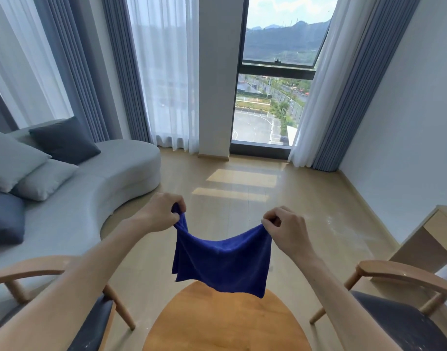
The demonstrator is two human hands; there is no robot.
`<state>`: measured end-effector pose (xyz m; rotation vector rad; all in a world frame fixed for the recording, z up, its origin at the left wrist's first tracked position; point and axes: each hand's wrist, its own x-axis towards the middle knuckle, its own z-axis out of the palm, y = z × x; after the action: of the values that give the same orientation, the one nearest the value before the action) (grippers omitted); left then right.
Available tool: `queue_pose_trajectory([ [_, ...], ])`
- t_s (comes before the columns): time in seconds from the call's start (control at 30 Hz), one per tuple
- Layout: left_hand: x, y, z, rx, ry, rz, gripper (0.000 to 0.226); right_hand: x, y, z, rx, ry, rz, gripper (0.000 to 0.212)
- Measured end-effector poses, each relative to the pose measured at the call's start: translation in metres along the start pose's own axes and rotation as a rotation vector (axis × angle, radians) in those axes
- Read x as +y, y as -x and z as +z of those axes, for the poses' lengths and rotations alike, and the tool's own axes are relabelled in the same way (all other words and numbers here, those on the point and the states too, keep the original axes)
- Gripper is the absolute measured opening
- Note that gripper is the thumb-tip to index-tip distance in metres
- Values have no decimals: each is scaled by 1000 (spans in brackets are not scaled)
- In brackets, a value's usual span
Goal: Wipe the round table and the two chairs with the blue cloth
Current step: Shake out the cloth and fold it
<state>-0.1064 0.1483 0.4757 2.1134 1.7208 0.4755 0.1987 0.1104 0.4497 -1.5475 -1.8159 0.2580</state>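
Note:
The blue cloth point(222, 262) hangs spread in the air above the far edge of the round wooden table point(225, 323). My left hand point(161, 214) pinches its upper left corner and my right hand point(285, 229) pinches its upper right corner. The cloth sags between them and does not touch the table. A wooden chair with a dark seat point(95, 323) stands left of the table, partly behind my left forearm. A second chair point(404, 300) of the same kind stands to the right.
A curved grey sofa point(111, 178) with several cushions fills the left side. A light wooden desk point(430, 239) stands against the right wall. Curtains and a tall window point(273, 97) lie ahead, with wooden floor point(242, 178) between.

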Motion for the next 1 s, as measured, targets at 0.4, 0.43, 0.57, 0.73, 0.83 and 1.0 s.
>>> queue_pose_trajectory([
  [0.4, 82, -11, 51, 11, 346, 151, 30, -47, -6, 33, -162, -466, 205, 46],
  [0.43, 81, -11, 51, 9, 359, 147, 29, -43, -5, 31, -197, -521, 231, 47],
  [0.57, 79, -8, 55, -20, 417, 138, 29, -33, -3, 27, -211, -595, 227, 30],
  [0.73, 74, -3, 71, 16, 450, 166, 27, -28, -3, 26, -252, -583, 185, 39],
  [0.83, 75, -4, 72, 35, 413, 206, 21, -25, -3, 24, -305, -559, 145, 38],
  [1.0, 80, -4, 78, 39, 480, 196, 17, -20, -3, 22, -217, -518, 183, 21],
])
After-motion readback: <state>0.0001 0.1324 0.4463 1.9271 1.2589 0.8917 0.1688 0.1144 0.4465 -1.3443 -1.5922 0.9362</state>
